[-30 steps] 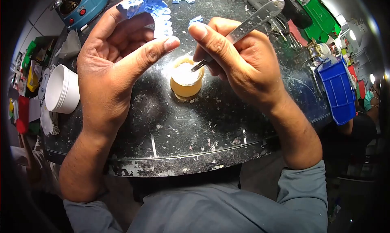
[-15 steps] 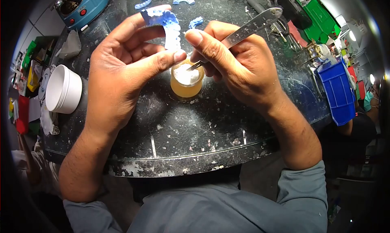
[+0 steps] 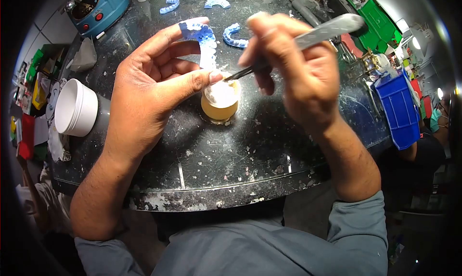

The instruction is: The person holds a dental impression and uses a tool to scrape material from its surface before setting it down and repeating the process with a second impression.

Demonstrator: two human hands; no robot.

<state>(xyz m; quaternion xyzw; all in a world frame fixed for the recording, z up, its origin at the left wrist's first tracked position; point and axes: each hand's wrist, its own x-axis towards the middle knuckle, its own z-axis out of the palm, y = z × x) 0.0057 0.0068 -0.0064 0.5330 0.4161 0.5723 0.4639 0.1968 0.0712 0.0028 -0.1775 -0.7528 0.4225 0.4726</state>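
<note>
Between its thumb and fingers my left hand (image 3: 144, 83) holds a blue dental model (image 3: 207, 45) upright, above the left side of a yellowish jar (image 3: 219, 107) with white material on top. My right hand (image 3: 298, 66), blurred, grips a metal scalpel-like knife (image 3: 329, 30). The dark blade points left, its tip close to my left thumb and the model's lower end; whether it touches is unclear. Behind my hands on the black table (image 3: 226, 155) lie a curved blue model (image 3: 233, 37) and two other blue models (image 3: 169, 6) (image 3: 217, 2).
A white tub (image 3: 76, 107) stands at the left. At the back left is a teal machine (image 3: 98, 11) with red buttons. Blue bin (image 3: 397, 110) and green bin (image 3: 378, 25) are at the right. A co-worker's gloved hand (image 3: 435, 119) shows at the far right.
My right hand has shifted slightly right and up, and the knife has swung to a flatter angle. The model in my left hand has moved slightly right and down.
</note>
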